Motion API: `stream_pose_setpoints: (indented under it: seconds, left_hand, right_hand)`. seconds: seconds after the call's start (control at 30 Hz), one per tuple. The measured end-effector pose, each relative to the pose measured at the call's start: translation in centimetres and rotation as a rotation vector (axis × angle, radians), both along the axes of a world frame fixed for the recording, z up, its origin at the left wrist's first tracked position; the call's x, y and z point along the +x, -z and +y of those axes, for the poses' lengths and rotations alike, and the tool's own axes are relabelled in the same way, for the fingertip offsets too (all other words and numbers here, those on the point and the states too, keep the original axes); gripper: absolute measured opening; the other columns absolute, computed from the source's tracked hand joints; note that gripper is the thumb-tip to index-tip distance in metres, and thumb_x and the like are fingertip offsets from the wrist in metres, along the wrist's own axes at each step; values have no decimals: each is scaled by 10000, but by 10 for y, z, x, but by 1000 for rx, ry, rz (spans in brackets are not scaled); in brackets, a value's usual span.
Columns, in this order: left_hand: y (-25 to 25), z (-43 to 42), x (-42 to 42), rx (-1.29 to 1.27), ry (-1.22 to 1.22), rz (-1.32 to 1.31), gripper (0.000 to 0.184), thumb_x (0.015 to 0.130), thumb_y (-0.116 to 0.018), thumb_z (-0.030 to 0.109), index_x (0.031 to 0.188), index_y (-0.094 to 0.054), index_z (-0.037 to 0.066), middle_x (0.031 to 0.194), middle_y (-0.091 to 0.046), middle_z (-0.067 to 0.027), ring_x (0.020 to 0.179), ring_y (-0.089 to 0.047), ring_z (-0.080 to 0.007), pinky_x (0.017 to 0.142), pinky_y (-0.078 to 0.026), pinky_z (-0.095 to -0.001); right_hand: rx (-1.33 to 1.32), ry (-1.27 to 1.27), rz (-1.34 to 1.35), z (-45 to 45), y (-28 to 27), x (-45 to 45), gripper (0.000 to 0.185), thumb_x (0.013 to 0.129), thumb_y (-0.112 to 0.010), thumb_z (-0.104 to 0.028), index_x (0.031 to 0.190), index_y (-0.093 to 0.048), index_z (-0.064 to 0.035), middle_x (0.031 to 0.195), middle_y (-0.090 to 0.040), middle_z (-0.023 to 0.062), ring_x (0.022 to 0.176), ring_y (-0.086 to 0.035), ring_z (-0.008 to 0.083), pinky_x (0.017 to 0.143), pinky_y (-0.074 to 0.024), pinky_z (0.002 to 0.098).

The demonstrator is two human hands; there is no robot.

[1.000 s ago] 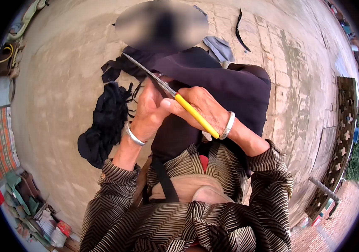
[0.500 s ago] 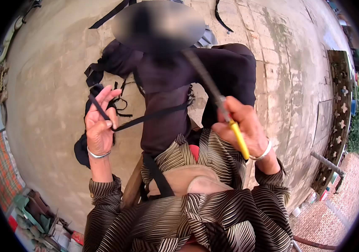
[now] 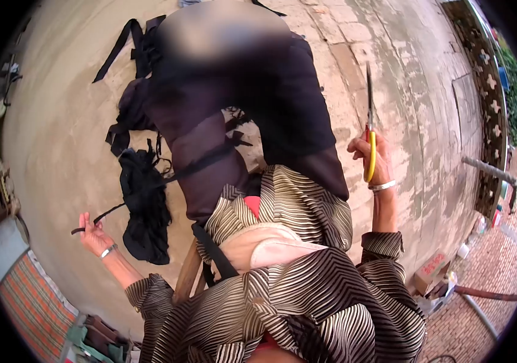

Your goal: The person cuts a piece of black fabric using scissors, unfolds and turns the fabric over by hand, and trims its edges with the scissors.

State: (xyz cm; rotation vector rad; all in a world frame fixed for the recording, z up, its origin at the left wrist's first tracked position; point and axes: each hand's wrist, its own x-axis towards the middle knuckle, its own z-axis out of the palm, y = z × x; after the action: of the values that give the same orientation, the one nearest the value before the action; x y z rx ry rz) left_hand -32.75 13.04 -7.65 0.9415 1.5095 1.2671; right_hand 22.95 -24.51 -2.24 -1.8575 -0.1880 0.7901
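Stretched out to the far left, my left hand [image 3: 96, 238] grips the end of a narrow black strip [image 3: 195, 164], which runs across the thigh of the dark trousers [image 3: 207, 148]. On the right, away from the legs, my right hand [image 3: 378, 158] holds scissors [image 3: 371, 154] with yellow handles, their blades pointing up and looking closed. A heap of black cloth [image 3: 145, 206] lies on the ground between my left hand and the legs. More black strips [image 3: 126, 45] lie at the upper left. A blurred patch hides the area beyond the knees.
Paved ground [image 3: 68, 121] surrounds the legs. A striped orange cloth [image 3: 38, 308] is at the lower left. At the right stand a low wall with cross-shaped openings [image 3: 493, 109], a pole [image 3: 489, 169] and a cardboard box [image 3: 431, 272].
My hands have moved widely apart. The left has drawn the black strip out to the left; the right has carried the scissors right, blades now upright. The view has shifted too.
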Motion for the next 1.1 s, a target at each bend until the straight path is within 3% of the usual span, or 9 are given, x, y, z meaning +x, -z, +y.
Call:
stream_pose_setpoints:
  seconds: [0.27, 0.33, 0.4, 0.43, 0.5, 0.57, 0.7, 0.97, 1.1]
  left_hand:
    - [21, -2, -16, 42, -283, 831, 350, 800, -449, -36, 1071, -668, -62, 980, -694, -179, 807, -659, -226, 619, -512, -316]
    - [31, 11, -56, -8, -402, 732, 318, 798, -486, 11, 1036, -690, -43, 945, -704, -180, 837, -669, -275, 684, -532, -375]
    - [35, 19, -85, -154, -86, 1383, 320, 782, -557, 56, 1059, -687, -37, 912, -708, -181, 796, -666, -349, 712, -532, -421]
    - [-4, 5, -38, -350, 133, 1491, 459, 771, -617, 117, 1206, -614, -30, 1081, -666, -224, 971, -622, -403, 868, -496, -440]
    - [23, 7, -23, 234, 325, 1478, 626, 773, -637, 114, 1363, -470, -11, 1313, -534, -236, 1196, -500, -395, 1008, -410, -435]
    - [-21, -19, 82, 382, 578, 1302, 715, 777, -641, 61, 1433, -363, 11, 1445, -392, -218, 1318, -371, -372, 1097, -310, -444]
    - [-61, -51, 222, 910, 949, 1136, 792, 713, -675, -32, 1435, -352, 16, 1428, -429, -182, 1297, -418, -365, 1094, -328, -441]
    - [-48, -30, 292, 1263, 1113, 1135, 511, 647, -552, -101, 1153, -560, -30, 1231, -546, -170, 1165, -524, -361, 1036, -415, -467]
    - [-51, -24, 298, 1207, 1094, 1050, 343, 643, -546, -101, 972, -606, -22, 1097, -612, -158, 1069, -575, -362, 980, -462, -450]
  right_hand:
    - [48, 20, 198, -13, 21, -15, 173, 825, -643, -152, 832, -524, -26, 845, -675, 129, 791, -649, 169, 695, -525, 264]
    - [82, 12, 154, -15, 24, -17, 164, 824, -644, -129, 853, -540, -6, 865, -683, 134, 788, -649, 176, 695, -530, 277]
    - [145, 37, 194, -21, 38, -18, 162, 807, -653, -60, 909, -547, 7, 906, -685, 130, 821, -644, 170, 736, -529, 285]
    - [184, 57, 141, -19, 43, -21, 187, 792, -655, -18, 940, -543, 6, 943, -681, 133, 851, -639, 165, 764, -524, 284]
    - [243, 79, 90, -15, 47, -31, 300, 757, -663, 66, 1014, -526, -7, 1045, -663, 129, 907, -612, 149, 828, -502, 279]
    - [257, 69, 80, -5, 45, -33, 306, 759, -662, 65, 1022, -524, -9, 1050, -662, 123, 900, -606, 147, 827, -500, 282]
    - [252, -10, -110, 14, 39, -31, 353, 755, -658, 56, 1068, -513, -22, 1071, -660, 78, 835, -593, 129, 795, -491, 274]
    - [145, -59, -775, 42, 48, -34, 413, 689, -635, 89, 1061, -512, -42, 756, -508, 129, 683, -554, 336, 626, -444, 353]
    - [167, -53, -747, 48, 46, -26, 421, 691, -641, 85, 1073, -522, -45, 739, -499, 114, 641, -536, 303, 612, -444, 326]
